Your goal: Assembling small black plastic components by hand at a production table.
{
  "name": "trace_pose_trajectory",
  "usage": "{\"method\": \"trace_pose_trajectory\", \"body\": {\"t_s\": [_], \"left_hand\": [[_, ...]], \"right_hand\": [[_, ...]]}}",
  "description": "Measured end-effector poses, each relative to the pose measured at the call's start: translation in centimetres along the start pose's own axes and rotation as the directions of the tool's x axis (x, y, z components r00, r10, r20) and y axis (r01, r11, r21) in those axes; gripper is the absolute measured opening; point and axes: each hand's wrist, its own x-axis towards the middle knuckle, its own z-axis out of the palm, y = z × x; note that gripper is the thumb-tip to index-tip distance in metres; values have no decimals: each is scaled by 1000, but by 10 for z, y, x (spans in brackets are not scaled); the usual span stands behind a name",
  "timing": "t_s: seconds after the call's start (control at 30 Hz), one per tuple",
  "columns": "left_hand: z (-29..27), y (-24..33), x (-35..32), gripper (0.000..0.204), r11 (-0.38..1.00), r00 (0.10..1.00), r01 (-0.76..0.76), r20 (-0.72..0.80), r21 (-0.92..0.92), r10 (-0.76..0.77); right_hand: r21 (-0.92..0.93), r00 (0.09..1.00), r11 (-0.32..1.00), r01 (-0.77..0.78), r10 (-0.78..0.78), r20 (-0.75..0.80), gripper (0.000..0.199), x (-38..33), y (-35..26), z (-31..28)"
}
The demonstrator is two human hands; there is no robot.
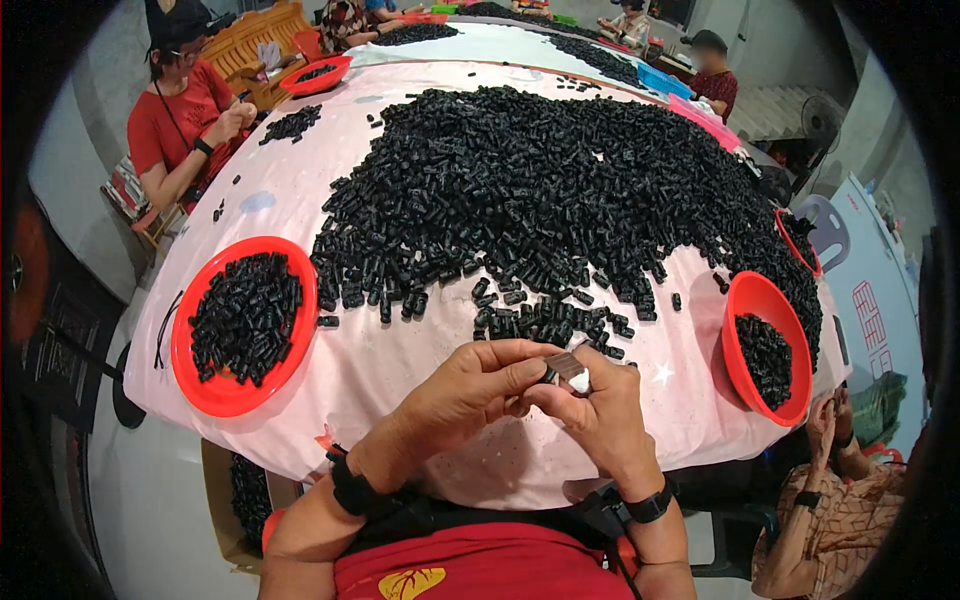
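Close together above the near side of the table, both hands are closed. My left hand pinches a small black cylindrical piece between thumb and fingers; most of it is hidden by them. My right hand grips a small flat brownish-grey piece with a white end, and its edge meets the black piece. What this flat piece is, I cannot make out. Just beyond my fingers lies a small cluster of black cylindrical pieces, in front of a large pile of the same kind.
A red basin of black pieces stands on the left, another red basin on the right. The table has a pink cloth. Below left is a cardboard box. Other people sit around, one near at right.
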Motion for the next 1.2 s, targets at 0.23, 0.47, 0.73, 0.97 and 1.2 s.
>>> {"method": "trace_pose_trajectory", "body": {"t_s": [0.23, 0.47, 0.73, 0.97, 1.2], "left_hand": [[0, -1, 0, 34, 1000, 999, -4, -39, 13, 4], [-5, -4, 2, 33, 1000, 1000, -21, -5, 3, 21], [-1, -1, 0, 34, 999, 999, -30, -25, 24, 31], [-2, -3, 0, 33, 999, 1000, -24, -20, 22, 24], [2, 1, -2, 33, 1000, 999, 7, -45, 16, -6]], "right_hand": [[-30, 1000, 999, -10, 10, 12, 41, 0, 3, 3], [-59, 1000, 998, 0, 2, 26, 42, 1, 1, 3], [-47, 1000, 999, 9, -9, 3, 42, 0, 5, 5], [-29, 1000, 1000, 10, -10, 2, 39, 1, 1, 6], [-1, 1000, 1000, -8, 8, -9, 38, 0, 0, 6]]}}
